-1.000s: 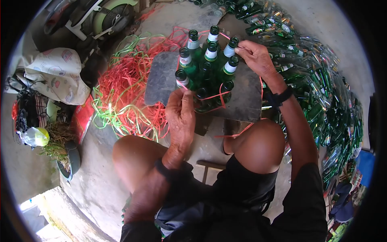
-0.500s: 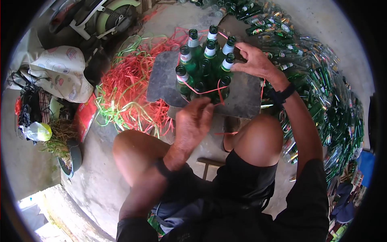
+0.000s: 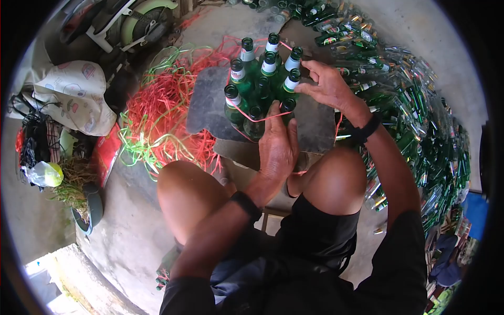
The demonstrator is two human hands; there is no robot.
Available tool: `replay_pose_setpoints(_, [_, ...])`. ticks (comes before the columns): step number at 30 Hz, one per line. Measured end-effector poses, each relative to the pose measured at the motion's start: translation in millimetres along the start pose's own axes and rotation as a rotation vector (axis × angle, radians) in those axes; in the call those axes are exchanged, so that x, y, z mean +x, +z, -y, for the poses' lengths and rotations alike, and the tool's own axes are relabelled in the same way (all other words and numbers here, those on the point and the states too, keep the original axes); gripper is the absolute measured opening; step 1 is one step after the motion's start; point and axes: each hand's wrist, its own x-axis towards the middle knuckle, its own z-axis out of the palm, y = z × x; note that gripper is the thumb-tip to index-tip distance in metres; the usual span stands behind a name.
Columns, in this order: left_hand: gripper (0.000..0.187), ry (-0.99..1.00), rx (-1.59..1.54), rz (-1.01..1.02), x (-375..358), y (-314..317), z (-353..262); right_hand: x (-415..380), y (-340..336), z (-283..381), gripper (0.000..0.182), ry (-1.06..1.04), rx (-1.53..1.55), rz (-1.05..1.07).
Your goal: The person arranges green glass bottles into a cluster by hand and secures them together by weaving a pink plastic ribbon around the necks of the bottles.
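Several green glass bottles [image 3: 262, 89] stand upright in a tight cluster on a dark, worn board [image 3: 207, 100]. A thin pink-red plastic strap [image 3: 242, 113] runs around them, crossing the front bottles' necks. My left hand [image 3: 278, 147] lies against the front of the cluster, its fingers stretched upward beside the front right bottle [image 3: 287, 106]; it covers part of the strap. On the right side, my right hand [image 3: 333, 89] has thumb and fingers apart, resting against the upper part of the right-hand bottles [image 3: 292, 80]. The bottles' lower parts are partly hidden.
Left of the board lies a tangled heap of red and green strapping [image 3: 170, 110]. A large pile of bottles [image 3: 420, 121] fills the right side. A wheeled machine [image 3: 142, 26], a printed cloth [image 3: 79, 94] and a plant pot [image 3: 93, 207] stand at the left.
My left hand has moved up and right from below the cluster to its front face. The strap's loose end at the front right is now hidden. My right hand stays by the bottles.
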Motion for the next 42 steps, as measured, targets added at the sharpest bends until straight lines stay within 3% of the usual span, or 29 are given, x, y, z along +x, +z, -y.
replay_pose_setpoints(3, [0.046, 0.027, 0.016, -0.072, 4.4, 11.3, 6.8, -5.6, 2.4, 3.3, 0.061, 0.055, -0.064, 0.022])
replay_pose_setpoints(8, [0.04, 0.104, 0.017, -0.175, 8.5, 24.5, 11.8, -10.3, 9.4, 5.4, 0.031, -0.125, -0.173, -0.08])
replay_pose_setpoints(14, [0.039, 0.05, -0.003, -0.152, 7.7, 22.2, 14.5, -11.6, 13.4, 20.8, 0.02, -0.257, -0.232, -0.129])
replay_pose_setpoints(20, [0.039, 0.013, -0.05, -0.167, 7.2, 22.1, 13.1, -16.6, 5.1, 40.6, 0.007, -0.195, -0.192, -0.044])
replay_pose_setpoints(27, [0.039, 0.022, -0.082, -0.163, 7.0, 18.2, 12.4, -21.6, -3.4, 62.7, 0.004, -0.252, -0.216, 0.01])
replay_pose_setpoints(30, [0.04, 0.012, -0.089, -0.145, 6.8, 15.7, 12.0, -29.7, -8.6, 76.6, 0.007, -0.174, -0.294, 0.145])
replay_pose_setpoints(36, [0.041, 0.026, -0.104, -0.139, 7.8, 13.3, 12.7, -43.5, -9.4, 85.9, 0.002, -0.225, -0.403, 0.21])
replay_pose_setpoints(39, [0.038, 0.056, -0.04, -0.15, 8.9, 12.4, 12.0, -47.7, -10.6, 97.1, 0.005, -0.348, -0.491, 0.234])
replay_pose_setpoints(42, [0.042, -0.022, -0.126, -0.097, 8.1, 11.3, 12.8, -51.2, -6.5, 106.6, 0.008, -0.331, -0.477, 0.238])
